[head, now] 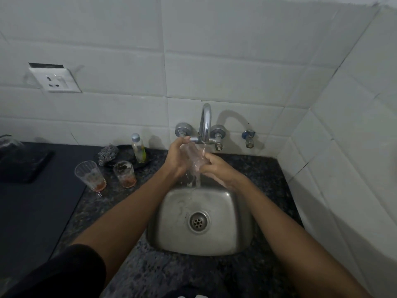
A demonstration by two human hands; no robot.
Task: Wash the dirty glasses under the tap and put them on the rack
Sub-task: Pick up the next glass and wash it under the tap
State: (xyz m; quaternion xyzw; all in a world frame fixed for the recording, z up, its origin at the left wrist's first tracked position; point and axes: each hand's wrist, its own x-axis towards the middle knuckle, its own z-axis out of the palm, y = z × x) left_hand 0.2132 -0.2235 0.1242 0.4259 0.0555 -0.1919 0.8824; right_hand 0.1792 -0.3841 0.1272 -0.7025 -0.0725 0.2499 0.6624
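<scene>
A clear glass [194,157] is tilted under the running tap [205,123], water streaming over it into the steel sink [240,220]. My left hand [177,157] grips its upper part and my right hand [214,167] grips its lower part. Both hands hide much of the glass. Two dirty glasses with orange residue stand on the counter to the left: a taller one [90,176] and a shorter one [125,174].
A small bottle [138,147] and a steel scrubber [108,154] lie on a dark dish behind the dirty glasses. A dark tray [23,164] sits at far left. White tiled walls close in behind and on the right; a wall socket [55,80] is upper left.
</scene>
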